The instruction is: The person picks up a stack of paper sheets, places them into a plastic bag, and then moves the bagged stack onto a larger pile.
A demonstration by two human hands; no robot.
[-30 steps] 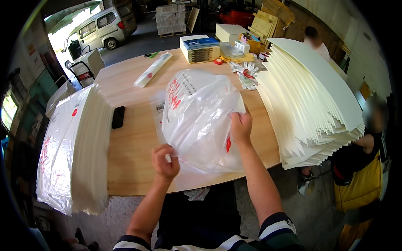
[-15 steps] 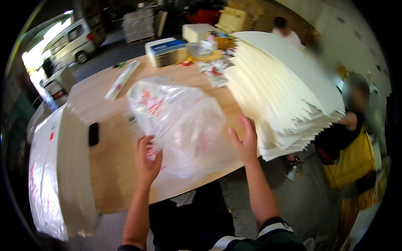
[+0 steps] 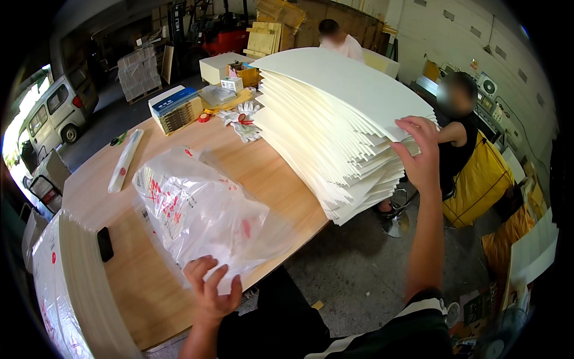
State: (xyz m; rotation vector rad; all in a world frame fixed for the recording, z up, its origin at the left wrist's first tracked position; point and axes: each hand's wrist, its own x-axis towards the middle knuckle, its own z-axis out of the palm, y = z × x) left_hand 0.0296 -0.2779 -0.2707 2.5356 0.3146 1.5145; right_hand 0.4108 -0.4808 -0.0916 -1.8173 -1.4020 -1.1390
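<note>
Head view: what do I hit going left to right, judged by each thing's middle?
Plastic-wrapped stack → black phone → white roll → translucent plastic film with red print → stack of white sheets → right hand → yellow bag. Left out: left hand, overlapping the film.

A crumpled, translucent, red-printed bag (image 3: 203, 206) is lying on the worktop (image 3: 263, 167); a tall stack of white sheets (image 3: 335, 119) is standing beside it, edges fanning.

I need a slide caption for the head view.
Right hand at the edge of a tall stack of white sheets, left hand by a plastic bag on a wooden table.
</note>
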